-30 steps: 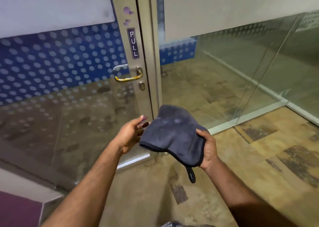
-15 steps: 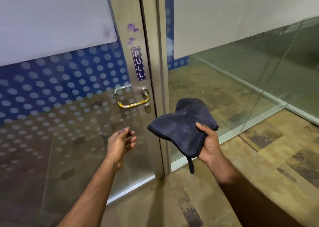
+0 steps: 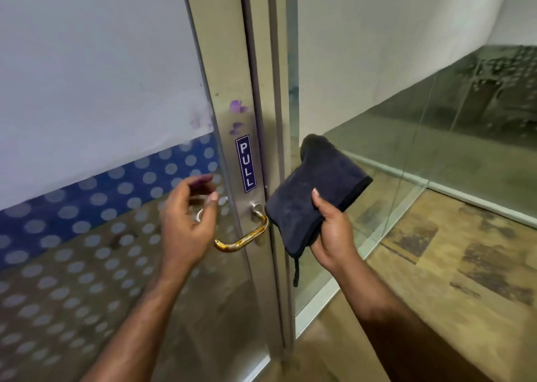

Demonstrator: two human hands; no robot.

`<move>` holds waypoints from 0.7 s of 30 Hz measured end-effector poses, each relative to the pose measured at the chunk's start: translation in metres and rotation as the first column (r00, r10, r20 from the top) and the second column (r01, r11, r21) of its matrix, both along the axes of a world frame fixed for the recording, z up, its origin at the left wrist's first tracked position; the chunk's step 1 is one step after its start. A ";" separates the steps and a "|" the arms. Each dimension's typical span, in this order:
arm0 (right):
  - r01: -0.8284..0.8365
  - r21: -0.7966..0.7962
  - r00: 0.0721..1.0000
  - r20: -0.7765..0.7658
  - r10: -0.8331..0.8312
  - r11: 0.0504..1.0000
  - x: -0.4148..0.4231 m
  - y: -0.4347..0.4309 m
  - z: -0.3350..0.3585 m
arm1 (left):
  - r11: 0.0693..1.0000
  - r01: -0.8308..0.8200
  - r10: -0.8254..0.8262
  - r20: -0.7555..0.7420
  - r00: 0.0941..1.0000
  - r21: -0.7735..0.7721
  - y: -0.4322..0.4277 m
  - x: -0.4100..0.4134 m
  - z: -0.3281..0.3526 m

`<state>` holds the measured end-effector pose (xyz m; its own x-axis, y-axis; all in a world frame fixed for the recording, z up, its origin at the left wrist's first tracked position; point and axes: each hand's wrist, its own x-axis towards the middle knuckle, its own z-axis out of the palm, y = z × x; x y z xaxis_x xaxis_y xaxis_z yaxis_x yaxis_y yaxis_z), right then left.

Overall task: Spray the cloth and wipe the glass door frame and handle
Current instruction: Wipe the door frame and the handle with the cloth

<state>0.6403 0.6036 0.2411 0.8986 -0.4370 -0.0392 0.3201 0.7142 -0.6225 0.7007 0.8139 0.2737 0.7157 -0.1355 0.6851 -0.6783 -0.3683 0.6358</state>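
A dark grey cloth [image 3: 313, 190], folded, is gripped from below by my right hand [image 3: 334, 233], thumb on top, just right of the metal door frame [image 3: 232, 62]. The brass door handle [image 3: 244, 238] curves out below a blue PULL sticker [image 3: 246, 164]. My left hand [image 3: 186, 222] hovers in front of the handle's left end, fingers loosely curled and holding nothing. Purple smudges [image 3: 237, 107] mark the frame above the sticker. No spray bottle is in view.
The door's glass pane [image 3: 72, 251] at left has a dotted frosted film and a blue band. A fixed glass panel [image 3: 436, 149] stands at right over a worn tiled floor [image 3: 436, 280]. A second frame post [image 3: 280, 149] adjoins the door.
My left hand let go of the cloth and rose to the handle. My right hand lifted the cloth up beside the frame. The view moved closer to the door.
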 end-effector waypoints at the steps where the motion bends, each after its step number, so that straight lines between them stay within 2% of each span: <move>1: 0.029 -0.027 0.999 0.031 -0.028 0.999 0.004 0.005 0.009 | 0.999 -0.008 0.005 0.063 0.998 0.043 0.000 0.003 0.009; 5: 0.174 -0.216 0.983 0.096 -0.157 0.961 0.029 0.020 0.046 | 0.977 -0.116 0.053 0.324 0.945 0.179 0.002 0.011 0.054; 9: 0.266 -0.548 0.964 0.164 -0.211 0.793 0.063 0.037 0.070 | 0.926 -0.313 0.152 0.549 0.822 0.212 0.008 0.027 0.105; 12: 0.240 -0.791 0.970 0.168 -0.178 0.563 0.092 0.048 0.074 | 0.880 -0.422 0.203 0.630 0.750 0.219 0.008 0.041 0.129; 14: 0.299 -0.865 0.954 0.266 -0.137 0.404 0.111 0.057 0.076 | 0.829 -0.498 0.221 0.670 0.709 0.253 0.005 0.051 0.133; 18: 0.448 -0.889 0.892 0.437 -0.120 0.097 0.132 0.069 0.075 | 0.698 -0.634 0.251 0.716 0.651 0.332 0.005 0.071 0.126; 21: 0.455 -0.880 0.879 0.468 -0.088 -0.136 0.139 0.048 0.050 | 0.537 -0.750 0.279 0.758 0.589 0.385 0.006 0.081 0.113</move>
